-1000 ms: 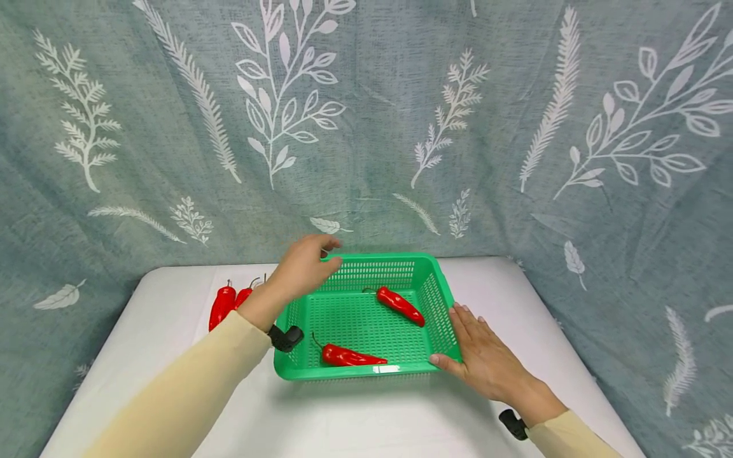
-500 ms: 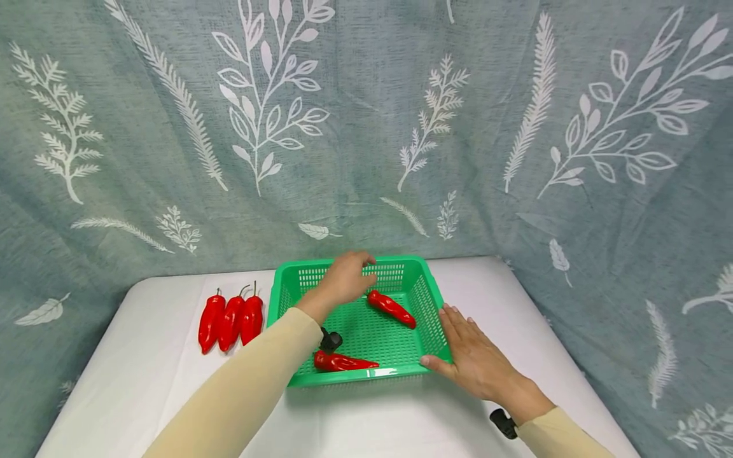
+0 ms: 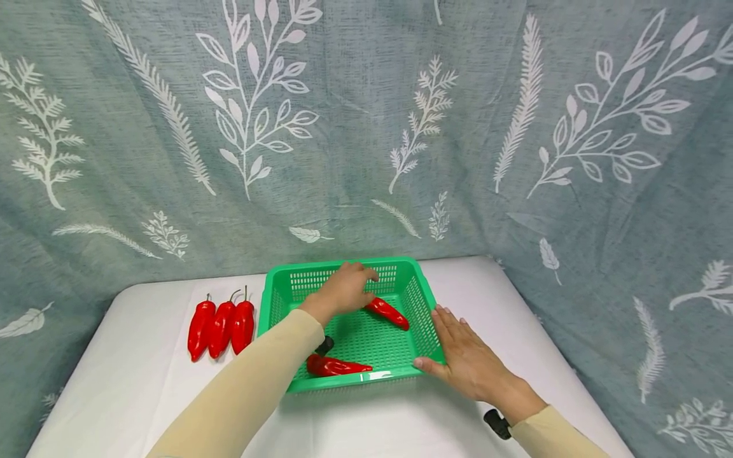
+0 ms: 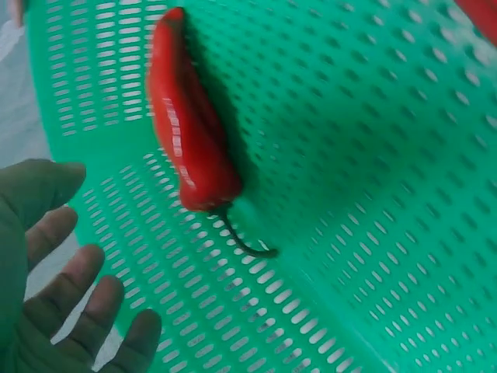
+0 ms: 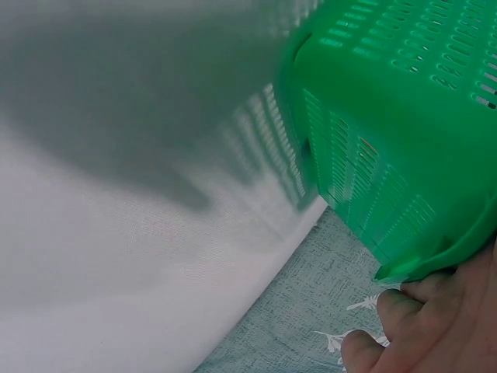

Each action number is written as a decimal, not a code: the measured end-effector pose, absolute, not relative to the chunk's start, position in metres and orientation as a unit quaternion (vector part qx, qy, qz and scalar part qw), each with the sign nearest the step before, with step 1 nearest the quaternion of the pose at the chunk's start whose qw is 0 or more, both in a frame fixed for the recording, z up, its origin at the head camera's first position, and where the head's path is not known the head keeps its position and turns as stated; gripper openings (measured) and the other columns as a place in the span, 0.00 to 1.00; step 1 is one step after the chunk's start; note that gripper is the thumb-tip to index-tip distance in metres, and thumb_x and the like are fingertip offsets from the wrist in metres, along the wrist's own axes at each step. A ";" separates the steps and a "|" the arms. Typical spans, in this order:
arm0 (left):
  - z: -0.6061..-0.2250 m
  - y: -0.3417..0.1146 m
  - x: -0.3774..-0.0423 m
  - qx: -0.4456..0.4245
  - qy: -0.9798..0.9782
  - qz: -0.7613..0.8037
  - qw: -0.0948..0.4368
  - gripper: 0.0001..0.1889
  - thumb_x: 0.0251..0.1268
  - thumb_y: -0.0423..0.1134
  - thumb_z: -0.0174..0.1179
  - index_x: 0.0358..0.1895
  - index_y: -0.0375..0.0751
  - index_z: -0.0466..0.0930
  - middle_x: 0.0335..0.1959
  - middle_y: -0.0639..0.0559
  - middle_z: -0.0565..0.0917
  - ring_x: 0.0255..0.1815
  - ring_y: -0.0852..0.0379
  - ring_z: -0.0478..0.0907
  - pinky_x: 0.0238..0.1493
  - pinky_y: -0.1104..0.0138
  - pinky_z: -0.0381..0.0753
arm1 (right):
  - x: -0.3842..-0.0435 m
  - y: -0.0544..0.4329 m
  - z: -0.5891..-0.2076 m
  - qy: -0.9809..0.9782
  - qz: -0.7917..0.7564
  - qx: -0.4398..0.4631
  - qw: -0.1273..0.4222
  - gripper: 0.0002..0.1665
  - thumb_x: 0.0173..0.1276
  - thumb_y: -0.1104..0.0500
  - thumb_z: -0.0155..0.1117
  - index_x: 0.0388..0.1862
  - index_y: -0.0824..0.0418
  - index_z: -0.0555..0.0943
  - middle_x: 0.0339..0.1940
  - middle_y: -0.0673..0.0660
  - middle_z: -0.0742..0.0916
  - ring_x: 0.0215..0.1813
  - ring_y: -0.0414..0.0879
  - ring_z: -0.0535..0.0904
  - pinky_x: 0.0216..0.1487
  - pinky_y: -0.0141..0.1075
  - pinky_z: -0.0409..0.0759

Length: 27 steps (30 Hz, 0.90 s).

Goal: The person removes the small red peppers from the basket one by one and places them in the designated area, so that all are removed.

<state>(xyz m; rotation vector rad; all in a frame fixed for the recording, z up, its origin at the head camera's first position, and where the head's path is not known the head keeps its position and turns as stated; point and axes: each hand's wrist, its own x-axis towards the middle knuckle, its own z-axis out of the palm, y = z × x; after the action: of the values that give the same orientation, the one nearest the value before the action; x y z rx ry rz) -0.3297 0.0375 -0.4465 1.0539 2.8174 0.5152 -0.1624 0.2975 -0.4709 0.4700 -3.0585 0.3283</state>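
Note:
A green perforated plastic basket (image 3: 401, 260) sits on the table with two red peppers inside. My left hand (image 3: 345, 289) reaches over it, close by the farther pepper (image 3: 390, 313). In the left wrist view, that hand's fingers are spread and hold nothing, and a red pepper (image 4: 186, 132) with a curved dark stem lies beyond them. The nearer pepper (image 3: 338, 366) lies along the front wall. On the right side, my right hand (image 3: 472, 356) rests its straight fingers against the basket's rim, thumb at the front corner; its fingertips touch the rim (image 5: 435, 264) in the right wrist view.
Three red peppers (image 3: 220, 327) lie side by side on the white-covered table (image 3: 143, 356), left of the basket. A grey-green curtain (image 3: 343, 127) with white leaf prints hangs behind the table and down its sides.
My left hand has moved right, from the basket's left rim to above its inside near the farther pepper, and lowered. The right hand stays at the rim. The view has shifted slightly.

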 end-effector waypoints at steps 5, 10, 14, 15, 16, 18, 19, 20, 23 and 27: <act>-0.455 0.041 -0.334 0.365 0.925 0.097 0.031 0.23 0.75 0.47 0.65 0.70 0.48 0.80 0.68 0.45 0.79 0.67 0.42 0.74 0.68 0.50 0.77 | -0.163 0.296 -0.471 -0.983 0.106 0.150 0.012 0.63 0.75 0.23 0.50 0.86 0.69 0.51 0.87 0.67 0.58 0.88 0.63 0.52 0.83 0.62 0.57; -0.464 0.046 -0.336 0.380 0.925 0.016 0.000 0.24 0.73 0.49 0.67 0.70 0.51 0.80 0.65 0.47 0.81 0.64 0.45 0.75 0.66 0.50 0.80 | -0.163 0.297 -0.472 -0.983 0.102 0.150 0.014 0.63 0.75 0.23 0.50 0.86 0.69 0.51 0.87 0.67 0.58 0.87 0.63 0.52 0.83 0.62 0.57; -0.470 0.048 -0.336 0.385 0.922 -0.024 -0.012 0.26 0.73 0.51 0.68 0.71 0.53 0.79 0.66 0.48 0.80 0.65 0.46 0.75 0.67 0.49 0.79 | -0.162 0.298 -0.471 -0.984 0.096 0.151 0.020 0.62 0.76 0.24 0.50 0.86 0.70 0.52 0.87 0.67 0.59 0.87 0.63 0.54 0.82 0.62 0.59; -0.471 0.049 -0.336 0.385 0.923 -0.025 -0.013 0.26 0.73 0.51 0.68 0.71 0.53 0.79 0.66 0.48 0.80 0.65 0.46 0.75 0.68 0.49 0.79 | -0.162 0.298 -0.471 -0.984 0.095 0.151 0.022 0.62 0.76 0.24 0.51 0.86 0.70 0.52 0.87 0.67 0.60 0.87 0.63 0.54 0.82 0.62 0.59; -0.472 0.050 -0.336 0.384 0.923 -0.027 -0.014 0.27 0.72 0.51 0.69 0.71 0.53 0.78 0.66 0.47 0.80 0.66 0.45 0.75 0.68 0.49 0.79 | -0.162 0.298 -0.471 -0.984 0.094 0.151 0.023 0.62 0.76 0.24 0.51 0.86 0.70 0.52 0.87 0.67 0.60 0.87 0.63 0.54 0.82 0.62 0.60; -0.475 0.051 -0.337 0.385 0.922 -0.029 -0.015 0.27 0.71 0.52 0.69 0.71 0.53 0.78 0.66 0.47 0.80 0.66 0.45 0.74 0.67 0.49 0.79 | -0.162 0.298 -0.471 -0.984 0.094 0.151 0.025 0.62 0.76 0.24 0.51 0.86 0.70 0.52 0.86 0.67 0.60 0.87 0.63 0.54 0.82 0.62 0.60; -0.477 0.052 -0.338 0.386 0.922 -0.031 -0.016 0.28 0.71 0.52 0.70 0.71 0.53 0.78 0.66 0.47 0.80 0.66 0.45 0.74 0.67 0.50 0.79 | -0.161 0.298 -0.471 -0.984 0.095 0.151 0.025 0.62 0.76 0.24 0.51 0.86 0.70 0.52 0.86 0.67 0.60 0.87 0.63 0.54 0.82 0.62 0.60; -0.478 0.053 -0.338 0.387 0.922 -0.029 -0.015 0.28 0.71 0.52 0.70 0.71 0.53 0.79 0.66 0.47 0.79 0.66 0.45 0.74 0.66 0.50 0.79 | -0.161 0.298 -0.471 -0.984 0.096 0.150 0.024 0.62 0.76 0.24 0.51 0.86 0.70 0.52 0.87 0.67 0.60 0.87 0.63 0.53 0.82 0.62 0.60; -0.482 0.053 -0.338 0.389 0.921 -0.027 -0.014 0.28 0.69 0.52 0.71 0.70 0.53 0.79 0.66 0.47 0.79 0.66 0.45 0.74 0.65 0.50 0.80 | -0.161 0.298 -0.472 -0.983 0.100 0.150 0.023 0.62 0.76 0.24 0.51 0.86 0.70 0.52 0.87 0.67 0.59 0.87 0.63 0.53 0.82 0.62 0.59; -0.488 0.052 -0.338 0.381 0.924 -0.021 -0.013 0.29 0.68 0.51 0.73 0.70 0.53 0.80 0.64 0.47 0.79 0.64 0.46 0.73 0.65 0.51 0.79 | -0.161 0.297 -0.472 -0.983 0.103 0.152 0.026 0.62 0.76 0.25 0.53 0.86 0.70 0.52 0.87 0.67 0.60 0.87 0.63 0.54 0.82 0.62 0.59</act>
<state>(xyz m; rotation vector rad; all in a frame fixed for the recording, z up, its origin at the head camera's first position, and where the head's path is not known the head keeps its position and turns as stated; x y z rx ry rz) -0.3375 0.0520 -0.4876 1.2076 2.9266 -0.0654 -0.1610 0.2971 -0.4719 0.4706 -3.0372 0.3186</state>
